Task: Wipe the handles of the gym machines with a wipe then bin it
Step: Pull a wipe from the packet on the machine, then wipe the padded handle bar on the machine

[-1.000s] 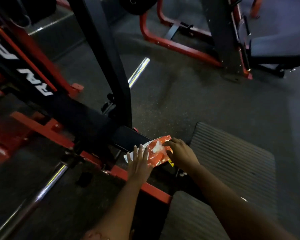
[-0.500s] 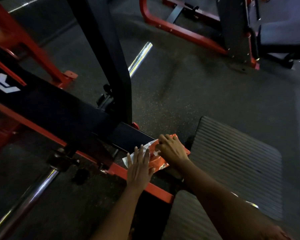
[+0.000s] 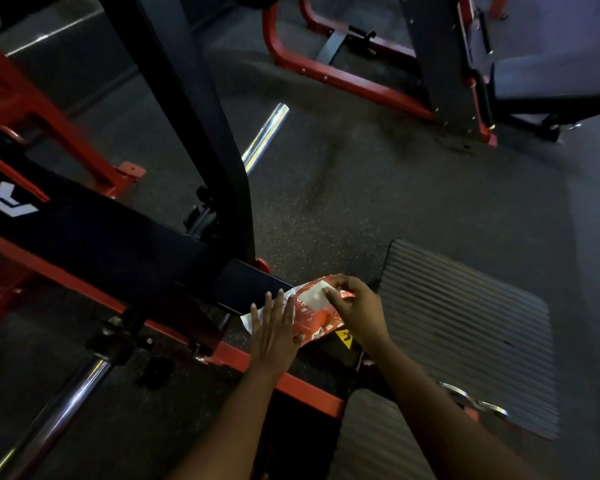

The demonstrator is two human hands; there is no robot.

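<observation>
An orange wipe packet (image 3: pixel 312 317) lies on the machine's base just in front of the foot of the black upright (image 3: pixel 194 116), on the side nearer the person. The left hand (image 3: pixel 274 329) is laid flat on the packet's end closest to the upright, fingers straight and slightly spread, so the packet is pressed down rather than gripped. The right hand (image 3: pixel 359 306) is set at the end farther from the upright, its thumb and forefinger curled and pinched at the white patch (image 3: pixel 313 296) in the packet's top. Whether the reseal flap or the first wipe itself is pinched cannot be told. No wipe is seen out of the packet, so the task is judged to be at its very start, with a wipe being drawn.

For this step to be done well, firm flat pressure is needed from the left hand, since a slick film packet on painted steel is likely to slide. If the flap is what is held, it should be peeled fully back before the sheet is taken. The pull is best made slowly and low, away from the upright, so that one sheet is separated and not a clump. The flap should then be pressed closed. A chrome bar (image 3: pixel 264 136) is seen beyond the upright. No bin is in view.
</observation>
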